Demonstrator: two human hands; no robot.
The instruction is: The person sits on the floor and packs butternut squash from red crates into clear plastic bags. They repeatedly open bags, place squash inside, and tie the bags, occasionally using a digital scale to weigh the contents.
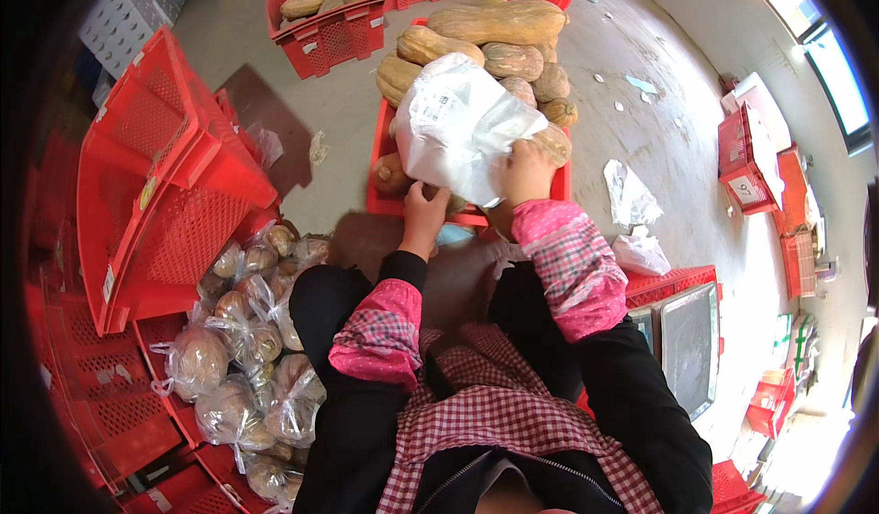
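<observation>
Before me stands a red plastic crate [564, 183] heaped with tan squashes [496, 21]. A translucent white plastic bag [457, 129] with a printed label lies over the front part of the heap. My right hand [527, 171] grips the bag's right side, beside a squash [553, 143]. My left hand [422, 215] is at the bag's lower left edge, its thumb and forefinger at that edge; whether they pinch it is not clear. Near the left hand a brownish squash [391, 174] sits in the crate's corner.
Bagged squashes [230, 349] fill crates on my left, below a tilted red crate [199, 239]. Another crate of squashes [326, 33] stands at the back. On the right are loose plastic bags [632, 195] on the floor and a scale-like metal tray [689, 349] by a red crate.
</observation>
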